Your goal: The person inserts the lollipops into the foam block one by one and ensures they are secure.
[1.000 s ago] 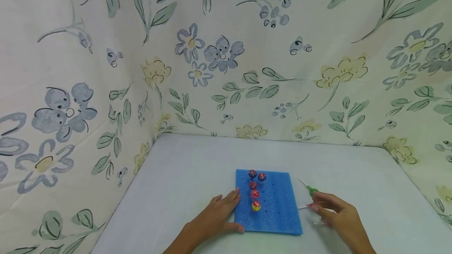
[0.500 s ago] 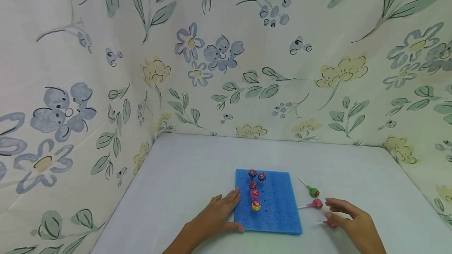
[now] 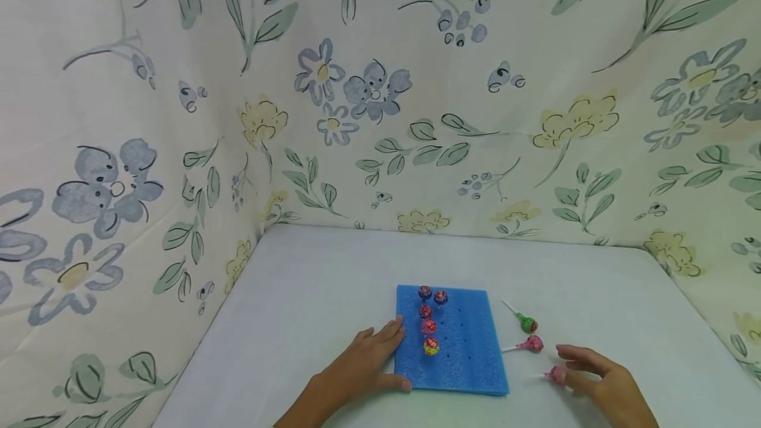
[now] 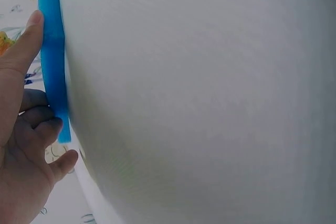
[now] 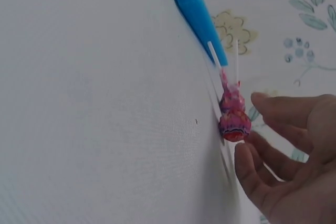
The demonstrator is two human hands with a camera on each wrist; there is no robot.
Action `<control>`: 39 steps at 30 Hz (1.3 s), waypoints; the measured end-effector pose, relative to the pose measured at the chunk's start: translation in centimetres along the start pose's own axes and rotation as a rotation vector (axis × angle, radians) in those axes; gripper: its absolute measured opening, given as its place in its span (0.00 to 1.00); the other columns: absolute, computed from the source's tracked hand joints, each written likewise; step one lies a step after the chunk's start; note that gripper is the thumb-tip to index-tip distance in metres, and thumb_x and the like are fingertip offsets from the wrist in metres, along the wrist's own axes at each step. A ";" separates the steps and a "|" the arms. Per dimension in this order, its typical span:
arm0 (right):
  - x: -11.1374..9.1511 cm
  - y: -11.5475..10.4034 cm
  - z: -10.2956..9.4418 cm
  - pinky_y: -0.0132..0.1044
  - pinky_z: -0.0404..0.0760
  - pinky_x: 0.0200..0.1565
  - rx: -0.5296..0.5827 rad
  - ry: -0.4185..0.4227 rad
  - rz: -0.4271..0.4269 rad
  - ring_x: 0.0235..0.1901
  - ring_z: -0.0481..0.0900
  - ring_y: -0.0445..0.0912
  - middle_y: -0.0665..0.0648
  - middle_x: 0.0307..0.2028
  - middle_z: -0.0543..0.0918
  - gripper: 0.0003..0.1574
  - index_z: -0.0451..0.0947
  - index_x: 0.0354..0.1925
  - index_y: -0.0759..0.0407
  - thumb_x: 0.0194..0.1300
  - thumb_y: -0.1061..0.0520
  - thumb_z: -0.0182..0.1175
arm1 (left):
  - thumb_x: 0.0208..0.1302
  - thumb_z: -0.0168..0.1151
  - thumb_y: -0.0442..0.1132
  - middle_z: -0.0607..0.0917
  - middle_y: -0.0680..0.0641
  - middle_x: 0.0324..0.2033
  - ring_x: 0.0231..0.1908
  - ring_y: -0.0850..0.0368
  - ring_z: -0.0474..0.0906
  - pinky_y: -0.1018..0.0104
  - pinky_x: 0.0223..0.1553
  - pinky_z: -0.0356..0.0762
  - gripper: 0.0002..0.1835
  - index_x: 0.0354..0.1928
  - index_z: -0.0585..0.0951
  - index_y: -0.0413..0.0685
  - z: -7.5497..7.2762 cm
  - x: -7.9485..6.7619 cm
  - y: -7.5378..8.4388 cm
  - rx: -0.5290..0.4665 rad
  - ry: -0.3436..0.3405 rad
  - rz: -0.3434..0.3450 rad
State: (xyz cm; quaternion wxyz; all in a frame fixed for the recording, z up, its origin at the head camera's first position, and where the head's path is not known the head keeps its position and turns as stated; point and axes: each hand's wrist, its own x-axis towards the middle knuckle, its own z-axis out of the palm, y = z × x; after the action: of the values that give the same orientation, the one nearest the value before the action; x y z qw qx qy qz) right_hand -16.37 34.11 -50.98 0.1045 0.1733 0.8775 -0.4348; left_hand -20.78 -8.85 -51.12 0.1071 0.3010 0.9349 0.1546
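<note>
- My right hand (image 3: 606,382) is hovering just right of the nearest pink lollipop (image 3: 557,375); fingertips are sitting right by its candy head.
- That lollipop is lying on the table (image 3: 315,296), right of the blue foam board (image 3: 484,375), apart from it.
- Long axis is running roughly left to right: stick pointing left towards the board, head facing my fingers.
- Right hand is clearly being the nearer one.
- Right-hand state: fingers and thumb are curving apart, partly spread, a gap showing in the right wrist view; not pinching anything that I'm seeing. Whether it's touching the candy, can't tell.
- My left hand (image 3: 365,362) is resting at the board's left edge, fingers fairly straight, thumb lying at the near-left corner; not grasping.
- Farther off, same side: second pink lollipop (image 3: 535,343) is lying with its stick pointing left, tip just by the board's right edge; green lollipop (image 3: 528,325) is lying beyond, stick slanting far-left.
- Board is holding five lollipops upright: four forming a left column, dark lollipop (image 3: 425,292) far end, yellow lollipop (image 3: 431,347) near end; fifth lollipop (image 3: 440,297) is standing right of the dark one.
- Bare holes (image 3: 469,358) are showing to the right.
</note>
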 end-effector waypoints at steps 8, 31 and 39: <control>0.2 0.3 0.6 0.41 0.87 0.43 -0.028 0.000 -0.004 0.51 0.84 0.53 0.61 0.52 0.90 0.36 0.80 0.65 0.67 0.63 0.54 0.77 | 0.64 0.63 0.74 0.60 0.50 0.83 0.81 0.55 0.58 0.42 0.76 0.65 0.53 0.82 0.65 0.49 0.0 -0.1 0.0 0.002 0.000 0.000; 0.5 0.3 1.0 0.58 0.87 0.54 -0.143 0.003 -0.072 0.55 0.82 0.66 0.68 0.57 0.86 0.34 0.79 0.64 0.68 0.73 0.45 0.69 | 0.63 0.63 0.74 0.60 0.50 0.83 0.81 0.55 0.58 0.41 0.76 0.65 0.53 0.82 0.65 0.49 -0.3 -0.1 0.2 -0.004 -0.003 -0.004; -0.2 -0.6 1.1 0.31 0.88 0.43 -0.031 0.125 -0.128 0.48 0.89 0.50 0.67 0.59 0.86 0.34 0.78 0.68 0.64 0.72 0.47 0.70 | 0.62 0.62 0.75 0.61 0.49 0.83 0.81 0.54 0.59 0.41 0.75 0.66 0.54 0.81 0.65 0.49 -0.2 -0.1 0.1 -0.001 0.006 0.009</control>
State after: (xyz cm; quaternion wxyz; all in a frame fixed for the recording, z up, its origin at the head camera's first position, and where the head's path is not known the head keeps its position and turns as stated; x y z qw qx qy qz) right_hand -16.44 32.87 -51.11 0.0243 0.1421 0.8981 -0.4155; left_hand -20.73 -8.89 -50.86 0.1038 0.3048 0.9337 0.1565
